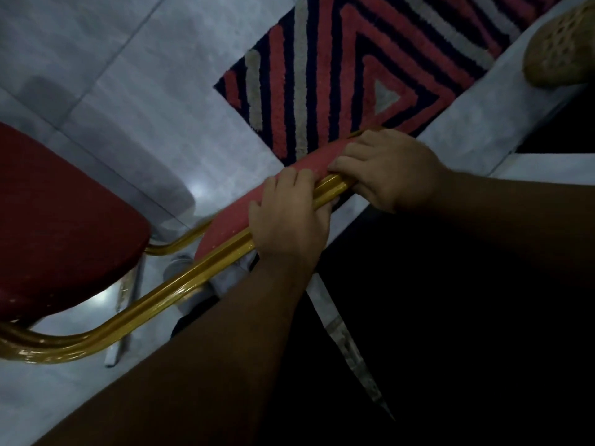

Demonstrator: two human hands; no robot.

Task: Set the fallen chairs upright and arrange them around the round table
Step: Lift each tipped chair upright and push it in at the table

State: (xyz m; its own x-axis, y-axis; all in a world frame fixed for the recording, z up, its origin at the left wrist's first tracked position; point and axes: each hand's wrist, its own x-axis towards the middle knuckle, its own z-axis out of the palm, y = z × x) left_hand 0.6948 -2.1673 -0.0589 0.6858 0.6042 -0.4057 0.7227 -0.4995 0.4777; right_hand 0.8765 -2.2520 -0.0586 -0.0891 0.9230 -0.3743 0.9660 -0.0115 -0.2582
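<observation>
**Both hands on the chair's back rail**

You are looking down at a chair (96, 252) with a gold metal frame (180, 284) and a dark red seat (58, 226). Your left hand (289, 217) is wrapping around the gold rail along the top of the red padded back (225, 220), fingers curling over the tube. Your right hand (389, 169) is gripping the same rail just beside it, farther along, with its fingers pressing onto the padding.

The rail's long axis is running diagonally, from the lower left, where it is bending under the seat, up toward the right, where it is ending under your right hand. The seat is lying at the left and is being cut off by the picture's edge.

The chair is standing over a pale tiled floor (128, 91), with the far end of its back reaching the corner of a red, navy and grey striped rug (354, 59). A tan mesh shoe (560, 49) is showing at the upper right, partly cut off. The lower right is too dark to make out, and the chair's legs are mostly hidden.
</observation>
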